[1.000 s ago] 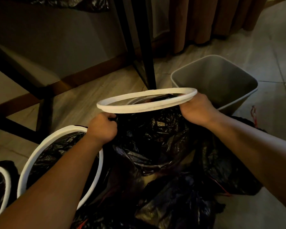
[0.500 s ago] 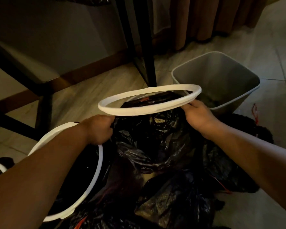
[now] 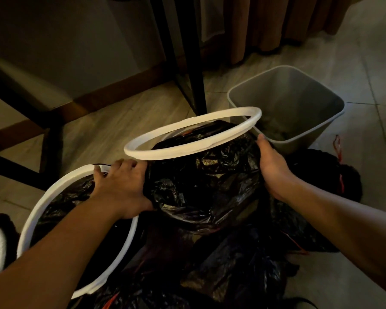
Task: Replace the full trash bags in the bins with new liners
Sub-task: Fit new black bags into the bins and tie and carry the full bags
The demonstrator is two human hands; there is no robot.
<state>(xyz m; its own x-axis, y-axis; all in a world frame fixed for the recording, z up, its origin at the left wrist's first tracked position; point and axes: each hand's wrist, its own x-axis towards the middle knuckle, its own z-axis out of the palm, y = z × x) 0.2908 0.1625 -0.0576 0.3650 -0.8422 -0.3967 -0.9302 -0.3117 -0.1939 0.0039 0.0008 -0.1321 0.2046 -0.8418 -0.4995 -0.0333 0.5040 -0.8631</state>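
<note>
On the tiled floor by the black table leg (image 3: 193, 74), a black trash bag (image 3: 205, 186) bulges under a white ring (image 3: 187, 150) that sits tilted over its mouth. The left hand (image 3: 120, 186) presses its left side with fingers spread and straight; the right hand (image 3: 273, 170) lies flat against its right side, fingertips just below the ring. An unlined grey bin (image 3: 299, 97) stands just behind, a lined bin (image 3: 54, 190) sits left, and more black bags (image 3: 232, 264) lie in front.

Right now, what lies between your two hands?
The bulging black trash bag, with the white ring at its top; left hand and right hand press its sides. Head view shows it.
</note>
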